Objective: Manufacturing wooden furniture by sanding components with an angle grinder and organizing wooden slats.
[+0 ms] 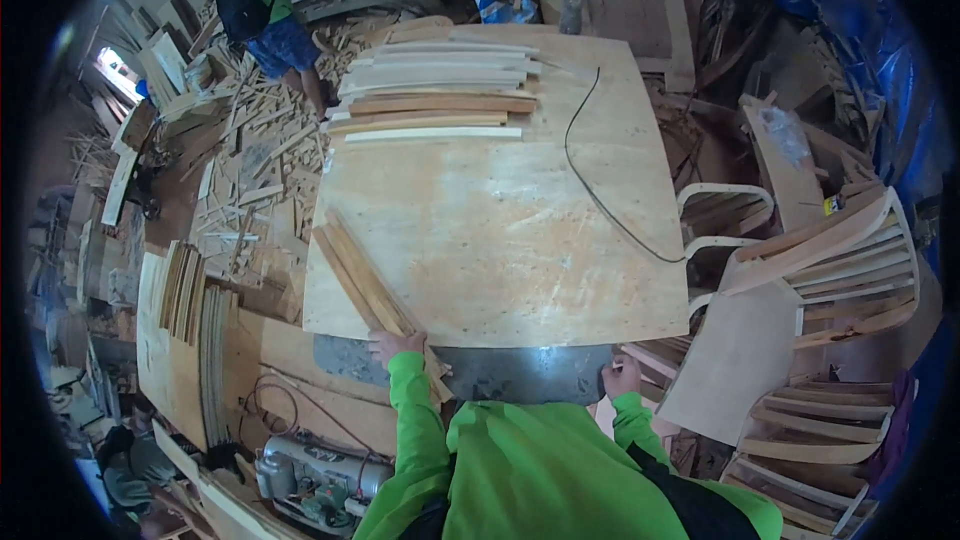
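Note:
My left hand (pixel 395 342) is closed around a small bundle of wooden slats (pixel 358 275). The slats lie aslant over the near left edge of a plywood tabletop (pixel 500 190), and their near ends stick out past my wrist. At the right end of a dark grey sheet (pixel 520 370), along the table's near edge, is my right hand (pixel 621 377). Its fingers are curled in, and what they hold, if anything, is too small to tell. Across the far part of the tabletop, pale and brown wooden strips (pixel 435 90) lie side by side.
A black cable (pixel 590 185) crosses the tabletop's right side; a plastic bottle (pixel 572 0) stands at its far edge. Curved slatted wooden frames (pixel 850 270) fill the right. An air compressor (pixel 320 480) sits at lower left. Another person (pixel 275 10) stands at far left among wood scraps (pixel 270 140).

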A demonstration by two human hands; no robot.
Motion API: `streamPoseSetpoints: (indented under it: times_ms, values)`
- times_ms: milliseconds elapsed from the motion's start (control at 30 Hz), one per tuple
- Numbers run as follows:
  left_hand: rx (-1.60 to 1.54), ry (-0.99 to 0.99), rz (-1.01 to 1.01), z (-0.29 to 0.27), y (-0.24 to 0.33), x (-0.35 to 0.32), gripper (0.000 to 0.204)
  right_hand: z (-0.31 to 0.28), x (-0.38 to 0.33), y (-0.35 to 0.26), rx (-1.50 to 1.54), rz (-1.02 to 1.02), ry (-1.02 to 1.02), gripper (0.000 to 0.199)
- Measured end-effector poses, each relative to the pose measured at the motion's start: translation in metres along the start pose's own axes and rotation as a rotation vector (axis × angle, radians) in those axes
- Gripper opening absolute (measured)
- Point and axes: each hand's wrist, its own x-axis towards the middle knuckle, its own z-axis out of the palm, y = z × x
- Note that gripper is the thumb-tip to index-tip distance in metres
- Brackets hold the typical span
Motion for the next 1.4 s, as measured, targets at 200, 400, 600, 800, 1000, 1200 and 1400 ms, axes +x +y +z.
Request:
streamPoseSetpoints:
  times_ms: [200, 400, 600, 800, 1000, 1200, 1400]
  values:
    - [-0.244, -0.027, -0.02, -0.005, -0.001, 0.009, 0.089, 0.015, 0.015, 0.008, 0.092, 0.04, -0.045, 0.027]
    - [-0.98, -0.373, 0.018, -0.013, -0.015, 0.031, 0.057, -0.001, 0.021, 0.0, 0.149, 0.169, -0.009, 0.024]
    - [-1.757, -0.749, -0.13, -0.088, 0.122, -0.004, 0.041, -0.008, 0.016, 0.011, 0.078, 0.06, 0.068, 0.017]
    - [-1.585, -0.966, 0.006, 0.005, 0.279, 0.079, 0.061, 0.007, -0.003, 0.03, 0.033, 0.184, 0.009, 0.015]
    - [-0.968, -0.657, 0.651, 0.019, 0.283, 0.012, 0.057, 0.047, -0.044, 0.115, 0.062, 0.157, 0.031, 0.02]
    - [-1.059, -0.983, 0.249, 0.009, 0.178, 0.013, 0.045, 0.024, -0.07, 0.102, 0.162, 0.393, -0.067, 0.027]
    - [-1.127, -0.974, 0.295, -0.004, 0.078, 0.028, 0.053, 0.032, -0.111, 0.135, -0.014, 0.694, -0.29, 0.032]
